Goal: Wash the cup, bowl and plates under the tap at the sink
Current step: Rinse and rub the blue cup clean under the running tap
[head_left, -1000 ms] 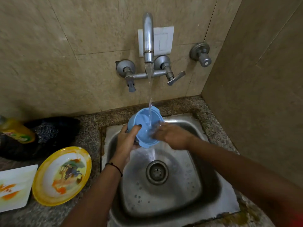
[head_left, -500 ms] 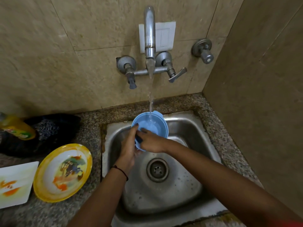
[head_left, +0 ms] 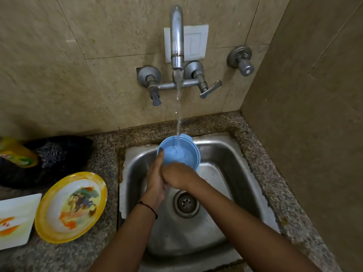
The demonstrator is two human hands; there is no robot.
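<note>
While blue bowl (head_left: pixel 186 156) is held mouth-up under tap (head_left: pixel 176 46), rim is pinched by left hand (head_left: pixel 155 182); right hand (head_left: pixel 176 176) laid alongside, grip unclear.

No writing can be read anywhere in the view. The yellow bottle (head_left: pixel 16 154) lying at the left edge of the worktop (head_left: pixel 106 152) carries a label (head_left: pixel 14 157) with red and green patches, but its printing is too blurred to make out. The round yellow-rimmed plate (head_left: pixel 70 207) and the white square plate (head_left: pixel 15 218) beside it bear only painted pictures in orange, green and dark tones, with no legible letters or numbers.
</note>
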